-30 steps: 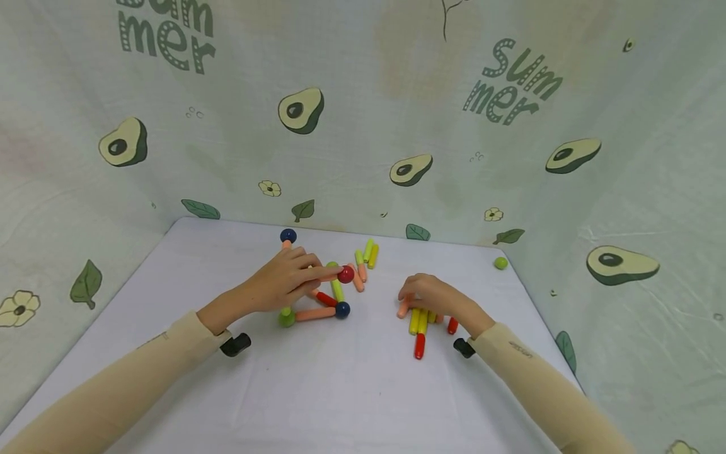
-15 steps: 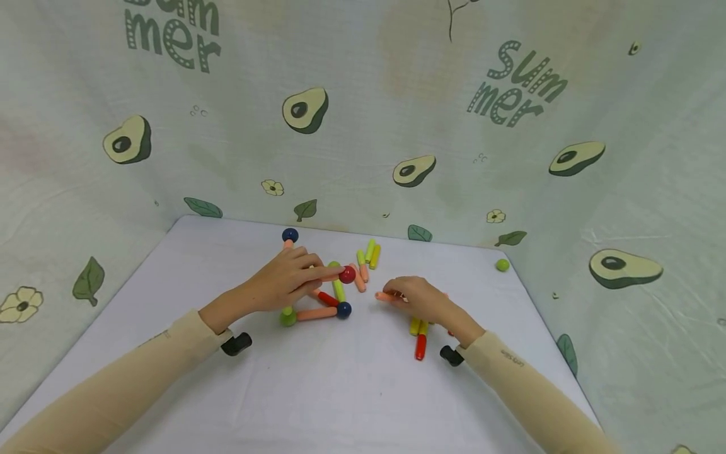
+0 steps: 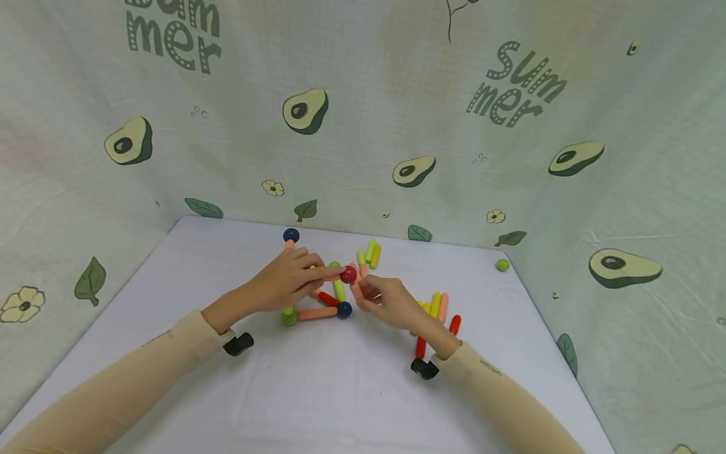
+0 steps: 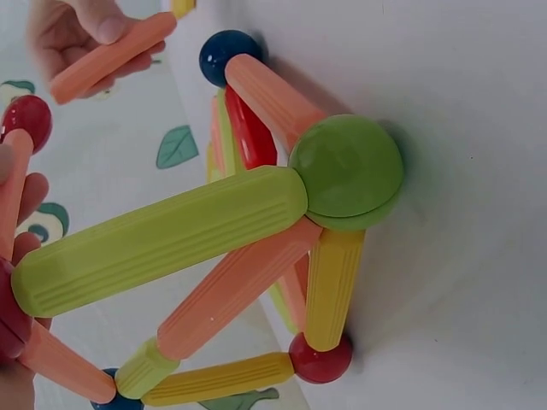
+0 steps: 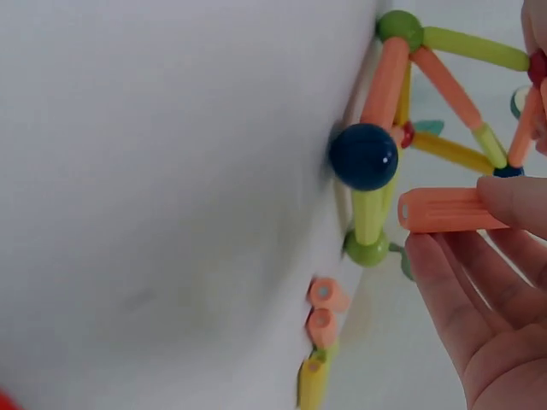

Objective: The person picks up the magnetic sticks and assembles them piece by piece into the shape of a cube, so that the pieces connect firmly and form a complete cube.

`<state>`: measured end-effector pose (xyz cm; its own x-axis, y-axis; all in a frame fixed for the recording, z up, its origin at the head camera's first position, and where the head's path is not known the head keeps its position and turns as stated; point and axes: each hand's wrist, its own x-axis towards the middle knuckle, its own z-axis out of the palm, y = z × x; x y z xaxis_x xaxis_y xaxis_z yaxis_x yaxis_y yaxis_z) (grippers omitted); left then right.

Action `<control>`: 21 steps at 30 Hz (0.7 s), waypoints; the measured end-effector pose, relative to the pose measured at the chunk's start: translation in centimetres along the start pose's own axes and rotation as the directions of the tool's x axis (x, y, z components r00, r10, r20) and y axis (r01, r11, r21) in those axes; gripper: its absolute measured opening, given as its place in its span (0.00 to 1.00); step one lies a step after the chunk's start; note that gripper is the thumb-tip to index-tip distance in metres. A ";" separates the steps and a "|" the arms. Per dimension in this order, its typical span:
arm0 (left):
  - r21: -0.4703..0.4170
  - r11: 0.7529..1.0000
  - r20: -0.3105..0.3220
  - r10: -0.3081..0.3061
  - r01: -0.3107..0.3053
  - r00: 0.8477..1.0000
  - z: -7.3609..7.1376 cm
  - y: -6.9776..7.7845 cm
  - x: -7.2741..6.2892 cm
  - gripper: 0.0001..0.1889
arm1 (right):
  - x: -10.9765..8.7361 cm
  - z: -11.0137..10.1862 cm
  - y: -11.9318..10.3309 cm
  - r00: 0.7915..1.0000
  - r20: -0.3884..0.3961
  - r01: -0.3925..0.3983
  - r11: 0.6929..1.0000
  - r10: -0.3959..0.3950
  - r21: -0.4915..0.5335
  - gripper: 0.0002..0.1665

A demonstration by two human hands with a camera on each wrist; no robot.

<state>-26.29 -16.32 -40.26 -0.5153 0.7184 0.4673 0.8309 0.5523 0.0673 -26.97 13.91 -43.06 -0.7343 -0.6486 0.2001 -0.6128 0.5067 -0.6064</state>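
Observation:
A magnetic stick-and-ball frame (image 4: 162, 239) of orange, lime and yellow sticks with green (image 4: 346, 166), dark blue and red balls stands on the table. My left hand (image 3: 286, 277) grips its upper part, fingers round an orange stick (image 4: 10, 192) that carries a red ball (image 3: 348, 274) at its end. Partly cut off in the left wrist view, that hand covers some of the frame. My right hand (image 3: 391, 302) pinches a loose orange magnetic stick (image 5: 453, 209) between thumb and fingers. In the head view this stick comes up close below the red ball.
Yellow, orange and red sticks (image 3: 435, 306) lie right of the frame, partly under the right forearm. Several lime, yellow and orange sticks (image 3: 371, 252) lie behind. A small green ball (image 3: 502, 265) is near the far right corner. Patterned cloth (image 3: 363, 126) hangs around the table.
My right hand has taken an orange stick from the right-hand pile and moved it left to the red ball. My left hand has kept its hold on the frame.

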 end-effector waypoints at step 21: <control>-0.022 1.000 -0.025 0.003 -0.003 1.000 0.2 0.1 0.1 0.26 | 1.2 2.1 -0.1 0.998 -0.049 -0.044 0.993 0.050 0.112 0.18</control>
<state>-26.27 -16.09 -40.40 -0.5075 0.7090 0.4897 0.8371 0.5403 0.0854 -27.20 11.87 -44.32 -0.7775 -0.5939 0.2068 -0.5430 0.4681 -0.6972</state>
